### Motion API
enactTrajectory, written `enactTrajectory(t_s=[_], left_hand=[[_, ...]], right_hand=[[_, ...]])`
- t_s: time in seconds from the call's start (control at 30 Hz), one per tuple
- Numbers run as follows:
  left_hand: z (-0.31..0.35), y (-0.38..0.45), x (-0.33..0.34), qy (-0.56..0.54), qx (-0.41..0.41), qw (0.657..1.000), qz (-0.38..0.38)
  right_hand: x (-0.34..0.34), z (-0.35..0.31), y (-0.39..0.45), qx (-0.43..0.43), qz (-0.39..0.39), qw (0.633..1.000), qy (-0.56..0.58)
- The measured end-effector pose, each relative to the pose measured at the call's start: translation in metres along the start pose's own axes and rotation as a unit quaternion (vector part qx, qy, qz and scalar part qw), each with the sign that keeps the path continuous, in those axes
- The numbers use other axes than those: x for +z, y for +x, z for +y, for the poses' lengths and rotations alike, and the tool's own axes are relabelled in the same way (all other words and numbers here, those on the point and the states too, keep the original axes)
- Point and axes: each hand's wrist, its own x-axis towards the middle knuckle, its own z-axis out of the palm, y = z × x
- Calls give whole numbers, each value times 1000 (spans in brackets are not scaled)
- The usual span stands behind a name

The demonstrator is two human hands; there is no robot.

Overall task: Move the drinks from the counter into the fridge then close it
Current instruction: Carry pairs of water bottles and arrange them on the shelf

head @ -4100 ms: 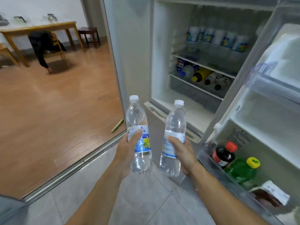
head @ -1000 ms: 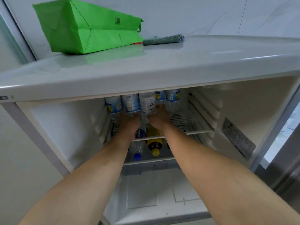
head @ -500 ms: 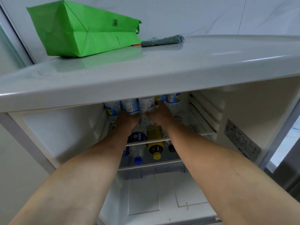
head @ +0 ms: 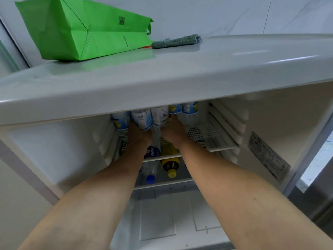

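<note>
Both my arms reach into the open fridge (head: 54,156). My left hand (head: 139,135) grips a clear water bottle (head: 142,119) standing on the upper wire shelf (head: 207,134). My right hand (head: 173,131) grips a second water bottle (head: 160,116) beside it. Several more water bottles (head: 189,110) stand in the row on either side. The fridge top hides all the bottles' upper parts. My fingers are mostly hidden behind the backs of my hands.
On the shelf below lie a Pepsi bottle (head: 152,154), a clear bottle with a blue cap (head: 150,178) and a yellow-capped bottle (head: 171,166). A green paper bag (head: 81,31) and a grey-green cloth (head: 175,41) lie on the fridge top (head: 198,69).
Since 4.1 s ago I brought the two water bottles from outside the fridge onto the upper shelf. Over the last second my hands stay on them and the view has dipped a little.
</note>
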Motion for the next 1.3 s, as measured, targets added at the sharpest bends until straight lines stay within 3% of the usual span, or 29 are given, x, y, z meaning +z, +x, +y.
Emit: enactTrajectory(t_s=[0.23, 0.47, 0.7, 0.9, 1.07, 1.2, 1.3], left_hand=[[4, -1, 1, 43, -28, 999, 19], [-3, -14, -3, 101, -53, 993, -21], [0, -15, -15, 70, -76, 994, -21], [-14, -47, -21, -37, 3, 997, 62], [-16, -88, -36, -116, 74, 988, 73], [-8, -131, -30, -142, 143, 979, 42], [1, -184, -11, -168, 151, 974, 13]], right_hand=[[0, 9, -10, -44, -31, 997, 54], [-5, 11, -22, -80, -57, 994, 39], [-22, 11, -28, -61, 9, 998, -5], [-23, 27, -45, -66, 162, 982, 64], [-25, 30, -89, -107, 180, 974, 85], [-52, 49, -140, -95, 179, 976, 83], [-85, 76, -190, -76, 211, 971, 78]])
